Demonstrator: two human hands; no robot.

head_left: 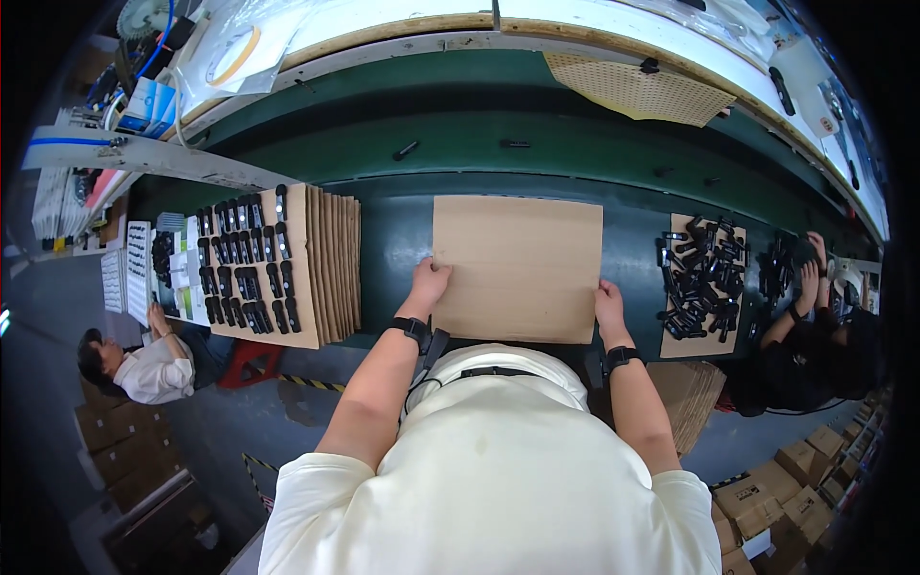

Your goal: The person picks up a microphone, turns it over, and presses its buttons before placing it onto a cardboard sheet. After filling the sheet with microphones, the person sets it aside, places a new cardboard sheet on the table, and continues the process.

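A plain brown cardboard sheet (pixel 517 268) lies flat in front of me over the dark green work surface. My left hand (pixel 431 285) grips its left edge, thumb on top. At the right edge, my right hand (pixel 609 303) pinches the same sheet near its lower corner. To the left stands a stack of cardboard sheets (pixel 335 268), with small black handheld devices (pixel 244 249) set out in rows on the top one. On the right, another cardboard sheet (pixel 674 343) carries a jumbled heap of similar black devices (pixel 706 278).
Single black devices (pixel 407 150) lie along the far green strip. A white shelf with a wooden edge (pixel 383 34) spans the back. One person (pixel 158 364) sits far left, another (pixel 824 345) works far right. More cardboard (pixel 690 398) leans below the bench at right.
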